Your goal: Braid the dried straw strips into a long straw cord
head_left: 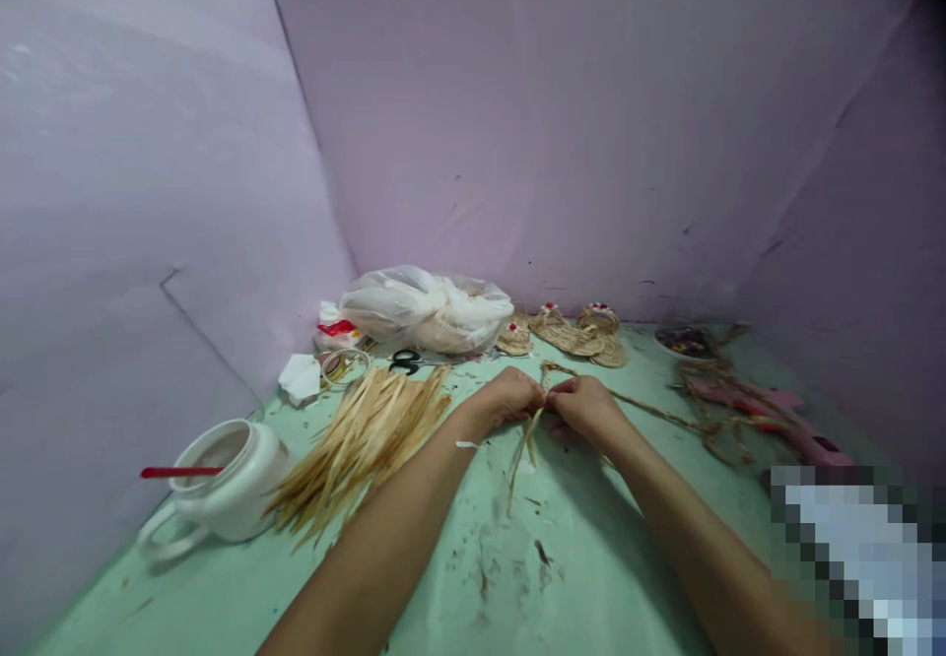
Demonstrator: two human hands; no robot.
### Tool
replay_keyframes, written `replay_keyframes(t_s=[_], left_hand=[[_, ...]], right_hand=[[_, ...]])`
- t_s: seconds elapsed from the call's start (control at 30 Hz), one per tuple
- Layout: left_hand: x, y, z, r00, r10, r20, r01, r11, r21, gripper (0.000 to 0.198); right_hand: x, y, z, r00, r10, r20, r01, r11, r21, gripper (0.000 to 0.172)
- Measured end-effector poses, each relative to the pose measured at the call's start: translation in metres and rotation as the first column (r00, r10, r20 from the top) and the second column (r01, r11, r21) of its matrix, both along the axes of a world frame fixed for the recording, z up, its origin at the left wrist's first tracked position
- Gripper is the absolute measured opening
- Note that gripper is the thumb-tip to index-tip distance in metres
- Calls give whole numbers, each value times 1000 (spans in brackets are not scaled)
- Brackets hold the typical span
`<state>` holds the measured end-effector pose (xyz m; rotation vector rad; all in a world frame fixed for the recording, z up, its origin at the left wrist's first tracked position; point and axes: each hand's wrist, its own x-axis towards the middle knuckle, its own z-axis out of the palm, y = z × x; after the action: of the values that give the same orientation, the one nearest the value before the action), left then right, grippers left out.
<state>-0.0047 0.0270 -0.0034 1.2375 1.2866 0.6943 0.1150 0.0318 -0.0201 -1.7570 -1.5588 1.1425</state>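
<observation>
Near the middle of the green table, my left hand [511, 396] and my right hand [582, 406] meet, fingers pinched on a thin braided straw cord [654, 410]. Loose strand ends hang below the fingers, and a small loop of cord rises just above them. From my right hand the cord runs right to a tangled heap of braid [713, 395]. A bundle of flat dry straw strips [370, 429] lies left of my left forearm. Behind the hands are coiled straw pieces [569, 334] with red and white beads.
A white pot [255, 479] with a red stick across its mouth stands at left. Black scissors [405, 360] and a knotted plastic bag [433, 309] lie behind the straw. At right are a pink tool [809, 436] and a bowl of dark bits [684, 342]. Lilac walls surround the table.
</observation>
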Motion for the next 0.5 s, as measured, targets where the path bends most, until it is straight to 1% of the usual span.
replay_keyframes(t_s=[0.1,0.23,0.3,0.33,0.4,0.43,0.5], left_hand=[[0,-1,2,999,4,-36,-4,1000,14,9],[-2,-3,6,998,-37,-53,38,999,22,12],[-2,-2,6,993,-75,-96,78,997,24,11],[-3,-1,5,987,-88,-136,92,995,30,9],[-4,3,4,958,-97,-270,118,991,60,8],[-5,5,3,931,-90,-354,128,988,87,8],[-7,9,6,853,-60,-518,152,979,138,7]], right_hand=[[-2,-2,0,992,-1,-129,-9,997,-76,11],[-3,-2,5,988,-40,-149,30,997,-69,9],[-1,-2,7,987,-47,-156,36,997,-69,10],[-1,-2,8,986,-47,-160,36,997,-74,10],[0,-2,8,985,-51,-162,36,995,-93,13],[0,-2,8,985,-52,-164,35,994,-103,14],[0,-2,9,982,-52,-180,30,992,-119,15]])
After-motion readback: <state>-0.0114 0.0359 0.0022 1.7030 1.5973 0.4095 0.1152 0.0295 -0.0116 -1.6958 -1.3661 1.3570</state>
